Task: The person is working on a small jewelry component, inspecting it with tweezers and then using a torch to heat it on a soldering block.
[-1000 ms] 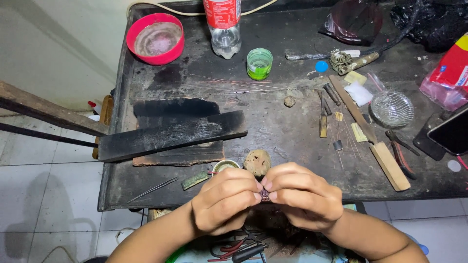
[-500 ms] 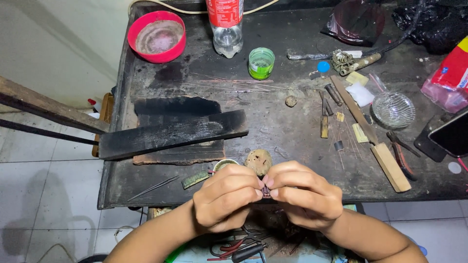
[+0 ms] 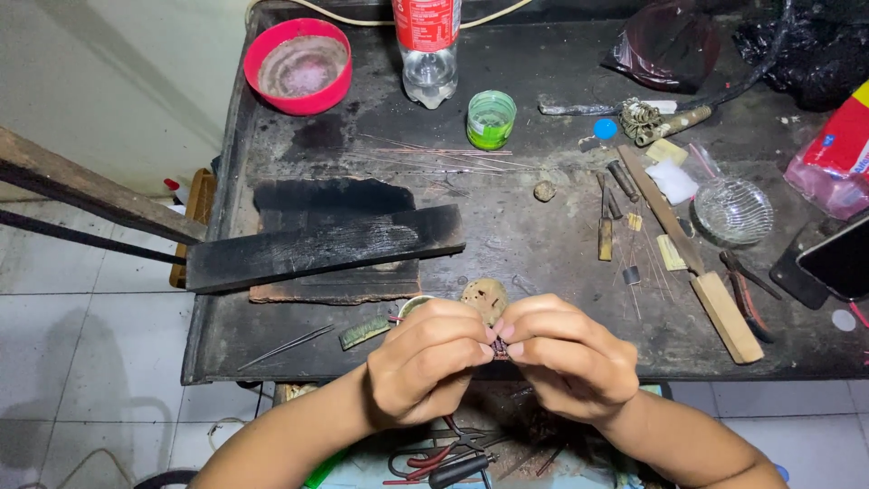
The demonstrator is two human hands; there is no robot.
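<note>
My left hand [image 3: 427,362] and my right hand [image 3: 563,353] meet at the front edge of a dark, scorched workbench [image 3: 543,235]. Both pinch one tiny dark reddish piece [image 3: 499,349] between fingertips; its shape is too small to make out. Just beyond my fingers lies a round tan lump [image 3: 484,295] and a small ring-shaped tin [image 3: 415,305], partly hidden by my left hand.
A charred black board [image 3: 326,246] lies left of centre. A red bowl [image 3: 298,65], a clear plastic bottle [image 3: 428,50] and a green cup [image 3: 491,119] stand at the back. Thin wires [image 3: 434,158], a wooden-handled tool [image 3: 697,258], a glass dish [image 3: 733,210] and a phone [image 3: 837,258] are further right.
My hands stay pressed together on the small piece, with only slight finger shifts. Nothing on the bench has moved.
</note>
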